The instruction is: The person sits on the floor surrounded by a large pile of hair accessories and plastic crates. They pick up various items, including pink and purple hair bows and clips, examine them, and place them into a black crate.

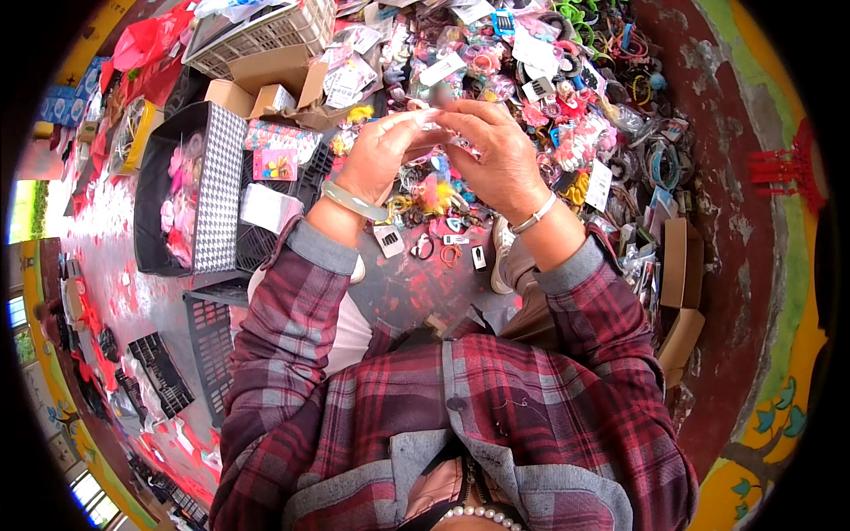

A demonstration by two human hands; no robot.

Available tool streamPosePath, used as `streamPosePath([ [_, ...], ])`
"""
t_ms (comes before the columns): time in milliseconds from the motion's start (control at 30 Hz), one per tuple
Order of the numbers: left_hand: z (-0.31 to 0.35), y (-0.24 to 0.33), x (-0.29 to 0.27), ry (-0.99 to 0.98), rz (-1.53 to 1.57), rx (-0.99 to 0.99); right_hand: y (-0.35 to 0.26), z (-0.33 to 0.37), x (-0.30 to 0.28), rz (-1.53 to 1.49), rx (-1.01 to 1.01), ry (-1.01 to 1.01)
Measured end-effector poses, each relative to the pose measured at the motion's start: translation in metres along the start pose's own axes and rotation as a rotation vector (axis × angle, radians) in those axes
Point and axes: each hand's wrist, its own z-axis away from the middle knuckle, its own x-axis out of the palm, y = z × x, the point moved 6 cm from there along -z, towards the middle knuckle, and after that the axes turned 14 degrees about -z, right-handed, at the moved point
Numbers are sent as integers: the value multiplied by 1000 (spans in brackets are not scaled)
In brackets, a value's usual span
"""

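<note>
My left hand and my right hand are raised and meet at the fingertips above a large heap of hair accessories. The fingers of both are pinched together. A small, blurred dark shape shows by the fingertips, and what they grip is too small to make out. Under my hands lie a yellow feathery piece, several loose hair ties and a white tag card. A pale bangle circles my left wrist, and a light bracelet my right.
At left stands a houndstooth-sided fabric box holding pink items, beside a black plastic crate. Farther back are an open cardboard box and a beige basket. Another cardboard box sits at right by the worn wall.
</note>
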Motion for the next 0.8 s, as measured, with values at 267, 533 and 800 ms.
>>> streamPosePath([
  [267,-1,3,3,6,-119,124,-1,-2,4,83,21,-52],
  [533,4,14,10,-14,-27,146,-5,-3,2,95,15,-22],
  [800,2,6,9,-46,-7,130,-9,-2,8,153,-46,-100],
])
